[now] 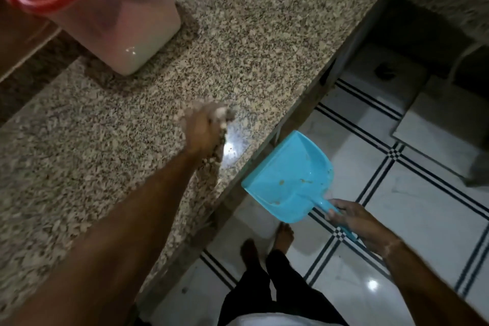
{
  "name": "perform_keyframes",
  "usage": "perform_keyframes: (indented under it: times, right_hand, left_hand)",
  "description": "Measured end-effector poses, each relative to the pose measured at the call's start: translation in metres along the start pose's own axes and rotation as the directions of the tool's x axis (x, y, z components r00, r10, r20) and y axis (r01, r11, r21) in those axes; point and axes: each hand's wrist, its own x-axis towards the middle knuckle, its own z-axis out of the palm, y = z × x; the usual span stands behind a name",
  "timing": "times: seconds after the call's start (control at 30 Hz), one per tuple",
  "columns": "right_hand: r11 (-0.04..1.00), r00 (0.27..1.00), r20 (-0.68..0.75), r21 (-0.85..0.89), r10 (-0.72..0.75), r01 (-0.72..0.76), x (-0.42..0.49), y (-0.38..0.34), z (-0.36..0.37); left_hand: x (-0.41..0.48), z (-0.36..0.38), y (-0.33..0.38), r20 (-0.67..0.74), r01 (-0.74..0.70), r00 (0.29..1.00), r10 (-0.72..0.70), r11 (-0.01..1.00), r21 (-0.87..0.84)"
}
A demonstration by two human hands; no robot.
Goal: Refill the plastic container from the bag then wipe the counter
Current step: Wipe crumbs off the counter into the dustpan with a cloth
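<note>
Sweeping looks to be the step in hand: the left hand [205, 131] lies on the granite surface [264, 42] close to its front edge, blurred, its fingers seemingly bunched around something pale, perhaps a cloth or a heap of crumbs; I cannot tell which. The right hand [356, 218] has its fingers wrapped around the handle of a blue dustpan [289, 178], held in the air just beyond that same edge and lower than it, over the tiled floor [423, 219]. The pan's long axis runs from the handle up toward the edge, its open mouth facing the surface, a few specks already inside. So the left hand is nearer the mess, and the pan lies to its right, past the edge. The plastic container [119, 21], red lid on, stands well back from the edge. No bag shows.
</note>
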Motion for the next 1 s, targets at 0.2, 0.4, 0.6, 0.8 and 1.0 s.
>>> perform_keyframes:
  times: [0.2, 0.4, 0.6, 0.8, 1.0]
  right_hand:
    - [0.999, 1.000, 0.024, -0.040, 0.010, -0.009, -0.008, -0.016, 0.033]
    - [0.997, 1.000, -0.015, -0.079, -0.005, 0.003, -0.023, -0.032, 0.063]
    - [0.987, 1.000, -0.014, -0.158, 0.024, -0.026, -0.036, -0.039, 0.087]
    - [0.987, 0.999, -0.045, -0.159, -0.013, 0.005, -0.045, -0.044, 0.089]
    - [0.977, 1.000, 0.015, -0.213, -0.022, 0.025, -0.035, -0.047, 0.084]
  left_hand:
    - [-0.068, -0.010, 0.001, 0.098, -0.017, 0.995, 0.029, 0.993, -0.120]
    - [-0.121, -0.067, -0.069, -0.243, 0.581, 0.788, -0.566, 0.814, -0.011]
    - [-0.123, -0.014, 0.010, -0.130, 0.609, 0.792, -0.596, 0.786, 0.106]
    - [-0.129, -0.026, 0.014, -0.150, 0.624, 0.765, -0.627, 0.778, -0.073]
    - [-0.186, -0.064, -0.046, -0.288, 0.829, 0.487, -0.824, 0.540, -0.144]
